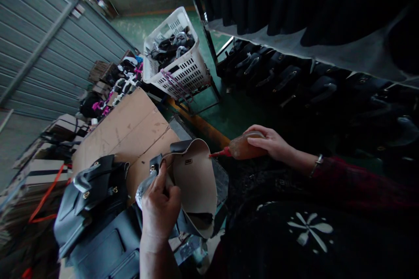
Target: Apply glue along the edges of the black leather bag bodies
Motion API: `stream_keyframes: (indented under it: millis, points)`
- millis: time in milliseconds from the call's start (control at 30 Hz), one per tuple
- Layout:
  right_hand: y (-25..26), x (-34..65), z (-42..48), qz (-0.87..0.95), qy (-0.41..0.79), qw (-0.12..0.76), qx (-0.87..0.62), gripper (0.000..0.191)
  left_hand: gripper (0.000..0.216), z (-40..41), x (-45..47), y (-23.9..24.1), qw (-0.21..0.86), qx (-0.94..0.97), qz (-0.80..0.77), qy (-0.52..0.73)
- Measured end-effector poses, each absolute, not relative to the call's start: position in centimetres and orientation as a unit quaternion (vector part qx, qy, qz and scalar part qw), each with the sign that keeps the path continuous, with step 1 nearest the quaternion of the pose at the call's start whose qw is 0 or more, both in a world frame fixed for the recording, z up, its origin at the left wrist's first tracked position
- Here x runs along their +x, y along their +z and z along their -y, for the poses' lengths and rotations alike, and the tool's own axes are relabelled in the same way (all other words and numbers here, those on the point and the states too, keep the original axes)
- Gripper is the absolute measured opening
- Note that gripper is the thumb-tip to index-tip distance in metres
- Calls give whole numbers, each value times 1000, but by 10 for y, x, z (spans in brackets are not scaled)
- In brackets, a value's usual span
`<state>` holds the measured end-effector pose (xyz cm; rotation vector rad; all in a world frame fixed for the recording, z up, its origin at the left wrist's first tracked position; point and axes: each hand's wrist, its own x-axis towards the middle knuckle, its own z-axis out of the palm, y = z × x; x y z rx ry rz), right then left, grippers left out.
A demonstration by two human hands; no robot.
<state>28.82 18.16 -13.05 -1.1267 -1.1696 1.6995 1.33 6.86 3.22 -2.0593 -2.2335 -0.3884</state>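
Note:
My left hand is closed on a dark handbag, its thumb and fingers at the strap and top edge. The bag's flap is turned so that its pale beige inner side faces me, with a small metal fitting on it. In my right hand is a squeeze bottle of amber-brown liquid, held on its side. The bottle's red nozzle points left, with its tip at the flap's edge; I cannot tell whether it touches. Two more dark handbags lie left of my left hand.
Cardboard covers the work surface. A white plastic basket of dark pieces stands beyond it. Racks of dark bags rise at the right. Stacked bundles line the left, by a corrugated metal wall.

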Motion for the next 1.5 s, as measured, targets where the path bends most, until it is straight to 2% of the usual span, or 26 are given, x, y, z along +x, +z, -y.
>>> stream_keyframes:
  millis: [733, 967, 1133, 1500]
  points:
    - [-123, 299, -157, 487, 710, 316, -398, 35, 56, -68, 16, 36, 33, -658, 741, -129]
    - [-133, 301, -167, 475, 657, 380, -444, 32, 57, -69, 17, 33, 34, -667, 733, -130]
    - [-135, 293, -175, 464, 658, 396, -441, 32, 55, -72, 17, 31, 45, -665, 735, -125]
    - [-138, 296, -155, 474, 705, 325, -415, 34, 55, -72, 14, 27, 49, -653, 746, -122]
